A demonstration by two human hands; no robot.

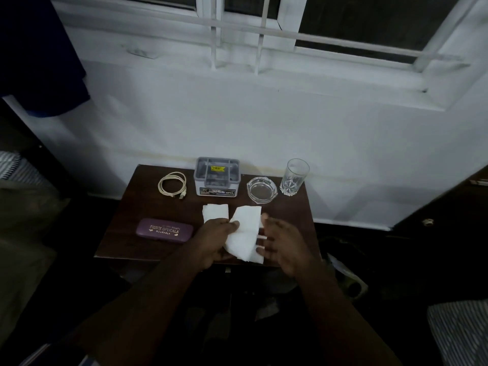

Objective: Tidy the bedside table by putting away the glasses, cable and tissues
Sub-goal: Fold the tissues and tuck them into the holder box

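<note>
Tissue [244, 233]: pinched in left hand [217, 240], long axis running 1-to-7 o'clock; right hand [281, 245] open, empty, just beside at 3 o'clock.

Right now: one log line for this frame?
stage: tissues | left hand: pinching tissue | right hand: open, beside it | second tissue: on table | cable: coiled, untouched | glasses case: shut

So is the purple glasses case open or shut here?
Shut. The glasses case lies flat on the table, lid down, its gold lettering facing up. Whether glasses are inside cannot be told.
</note>
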